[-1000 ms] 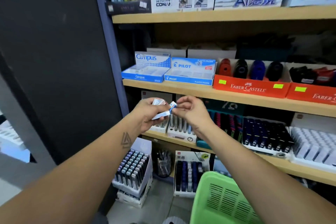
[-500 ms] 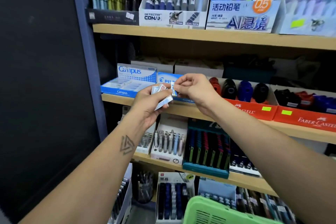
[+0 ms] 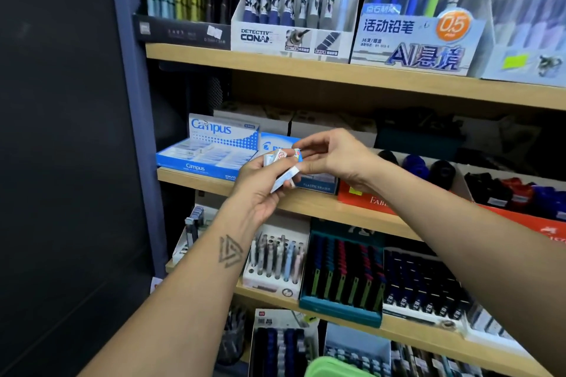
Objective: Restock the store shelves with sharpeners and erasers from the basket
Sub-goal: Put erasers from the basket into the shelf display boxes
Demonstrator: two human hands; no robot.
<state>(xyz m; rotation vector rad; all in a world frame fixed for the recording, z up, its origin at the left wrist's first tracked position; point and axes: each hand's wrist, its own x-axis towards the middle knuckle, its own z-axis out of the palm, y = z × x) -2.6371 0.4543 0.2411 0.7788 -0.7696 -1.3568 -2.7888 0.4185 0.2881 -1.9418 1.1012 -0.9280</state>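
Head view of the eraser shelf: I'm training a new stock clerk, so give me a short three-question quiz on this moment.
1. True or false: the left hand holds several small erasers.
2. Which display box stands left of the hands? A) Campus B) Faber-Castell C) Detective Conan
3. What is the right hand doing?

Key: 1 true; 2 A; 3 pinching one eraser at the top of the left hand's stack.
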